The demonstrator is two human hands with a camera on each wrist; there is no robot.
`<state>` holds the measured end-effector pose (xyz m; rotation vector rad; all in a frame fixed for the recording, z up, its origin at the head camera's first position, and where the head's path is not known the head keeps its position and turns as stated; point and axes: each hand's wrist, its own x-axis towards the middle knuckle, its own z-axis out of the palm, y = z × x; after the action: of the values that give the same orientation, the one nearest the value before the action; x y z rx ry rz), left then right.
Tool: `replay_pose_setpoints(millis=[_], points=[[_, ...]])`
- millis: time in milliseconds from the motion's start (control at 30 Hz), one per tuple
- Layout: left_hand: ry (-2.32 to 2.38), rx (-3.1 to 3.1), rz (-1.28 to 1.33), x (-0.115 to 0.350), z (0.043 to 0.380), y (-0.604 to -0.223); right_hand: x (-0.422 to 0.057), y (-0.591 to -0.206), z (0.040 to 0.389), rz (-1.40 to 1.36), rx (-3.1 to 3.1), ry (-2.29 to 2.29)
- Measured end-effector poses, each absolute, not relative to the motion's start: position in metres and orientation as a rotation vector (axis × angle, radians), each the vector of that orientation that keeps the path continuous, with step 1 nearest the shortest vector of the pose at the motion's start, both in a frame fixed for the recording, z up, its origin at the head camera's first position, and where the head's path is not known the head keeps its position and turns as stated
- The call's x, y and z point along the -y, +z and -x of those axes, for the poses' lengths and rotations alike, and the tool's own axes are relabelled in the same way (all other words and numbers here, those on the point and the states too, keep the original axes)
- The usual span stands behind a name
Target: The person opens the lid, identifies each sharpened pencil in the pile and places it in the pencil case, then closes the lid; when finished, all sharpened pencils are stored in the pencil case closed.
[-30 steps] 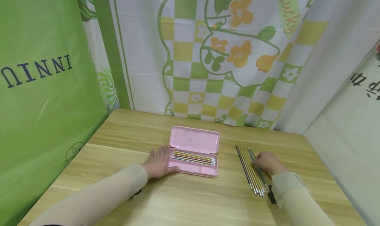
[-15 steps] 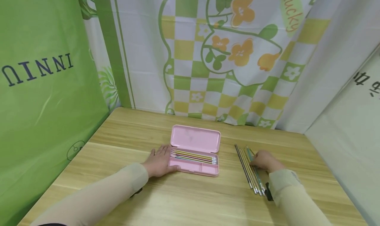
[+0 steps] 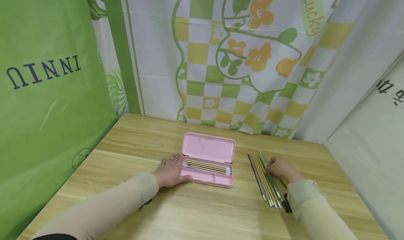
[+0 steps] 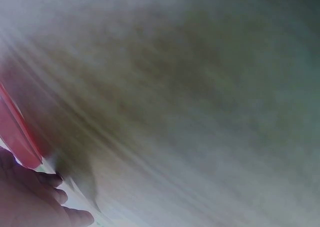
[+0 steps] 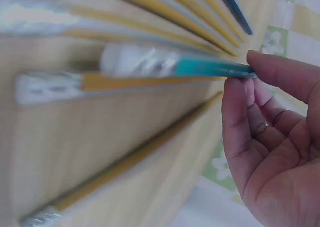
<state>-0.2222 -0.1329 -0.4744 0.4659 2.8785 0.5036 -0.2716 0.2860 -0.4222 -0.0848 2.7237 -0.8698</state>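
My left hand [image 3: 170, 171] lies with straight fingers against the left end of an open pink pencil case [image 3: 199, 176], the thumb over its front edge. Several pencils [image 3: 206, 166] lie side by side in the case's rear compartment; its front compartments hold nothing. Off to the right, my right hand [image 3: 281, 169] pinches a teal pencil [image 5: 205, 69] between thumb and fingertips. In the right wrist view this pencil's white eraser end is raised over the other pencils. Beside it several yellow pencils [image 3: 264, 184] and a dark pencil [image 3: 256, 177] lie in a loose row.
One yellow pencil [image 5: 117, 168] lies apart under the right hand. The wooden table [image 3: 202, 212] meets a patterned curtain [image 3: 217, 93] at the back, a green sheet [image 3: 56, 121] on the left and a white sheet [image 3: 366, 128] on the right.
My right hand has drawn the teal pencil up from the row, and its tip now points farther back. The left hand and the case have stayed put.
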Motion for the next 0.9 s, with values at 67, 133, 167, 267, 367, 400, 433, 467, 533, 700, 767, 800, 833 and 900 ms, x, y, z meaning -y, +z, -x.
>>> replay_pose_setpoints(millis=[67, 133, 167, 267, 367, 400, 433, 467, 533, 700, 767, 800, 833, 900], points=[[0.494, -2.883, -0.470, 0.133, 0.223, -0.475, -0.283, -0.416, 0.275, 0.125, -2.700, -0.943], [0.482, -2.891, -0.478, 0.134, 0.224, -0.478, -0.279, -0.408, 0.277, 0.176, -2.682, -0.984], [0.477, -2.893, -0.482, 0.134, 0.225, -0.479, -0.275, -0.403, 0.278, 0.198, -2.657, -1.016], [0.472, -2.899, -0.497, 0.135, 0.226, -0.484, -0.262, -0.392, 0.279, 0.267, -2.614, -1.069], [0.475, -2.895, -0.503, 0.135, 0.226, -0.484, -0.248, -0.388, 0.282, 0.321, -2.509, -1.176], [0.482, -2.893, -0.506, 0.135, 0.225, -0.483, -0.244, -0.388, 0.283, 0.335, -2.471, -1.215], [0.492, -2.891, -0.509, 0.135, 0.224, -0.481, -0.239, -0.388, 0.285, 0.351, -2.429, -1.256], [0.488, -2.885, -0.510, 0.134, 0.223, -0.478, -0.235, -0.388, 0.287, 0.371, -2.383, -1.300], [0.485, -2.875, -0.512, 0.133, 0.222, -0.474, -0.228, -0.389, 0.290, 0.404, -2.302, -1.375], [0.477, -2.864, -0.504, 0.132, 0.220, -0.468, -0.209, -0.390, 0.293, 0.477, -2.176, -1.465], [0.476, -2.868, -0.497, 0.133, 0.221, -0.470, -0.200, -0.389, 0.294, 0.491, -2.169, -1.452], [0.469, -2.871, -0.493, 0.133, 0.222, -0.472, -0.196, -0.389, 0.294, 0.486, -2.177, -1.437], [0.460, -2.873, -0.490, 0.134, 0.223, -0.474, -0.191, -0.390, 0.295, 0.485, -2.192, -1.415], [0.456, -2.884, -0.489, 0.135, 0.225, -0.479, -0.183, -0.390, 0.296, 0.497, -2.224, -1.365]])
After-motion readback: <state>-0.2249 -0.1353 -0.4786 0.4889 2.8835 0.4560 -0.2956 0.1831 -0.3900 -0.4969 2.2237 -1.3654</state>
